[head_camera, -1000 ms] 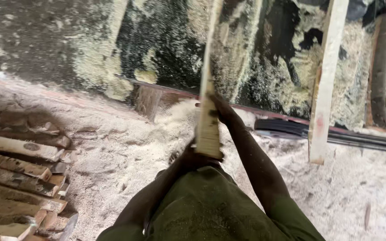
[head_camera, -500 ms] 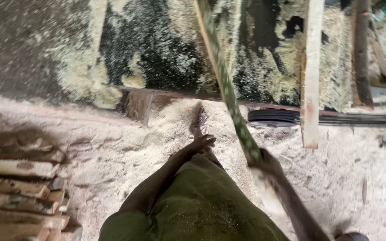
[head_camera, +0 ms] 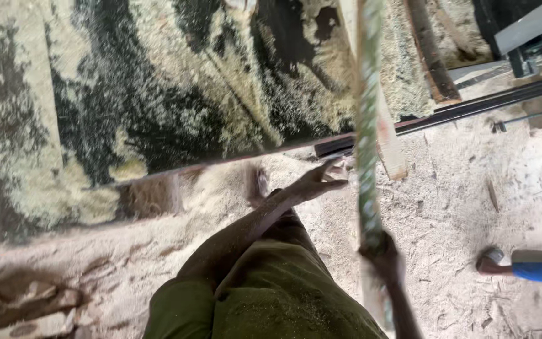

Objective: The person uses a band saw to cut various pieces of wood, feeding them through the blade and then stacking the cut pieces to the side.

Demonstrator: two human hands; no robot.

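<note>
At lower centre-right, the right hand (head_camera: 381,251) has its grip clamped on a long wooden strip (head_camera: 366,119) running up the frame. The left hand (head_camera: 321,179), fingers apart and empty, hovers mid-frame beside the strip, below the sawdust-covered bench (head_camera: 158,94).

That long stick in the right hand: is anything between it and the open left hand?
Nothing visible. The left hand is open beside the stick, with only sawdust floor showing in the gap; the right hand grips it lower down.

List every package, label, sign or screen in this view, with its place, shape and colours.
None in view: no package, label, sign or screen. Only a sawdust-covered dark machine bed, sawdust-strewn ground, and a long pale greenish wooden strip gripped by the right hand, with the left hand open beside it.
</note>
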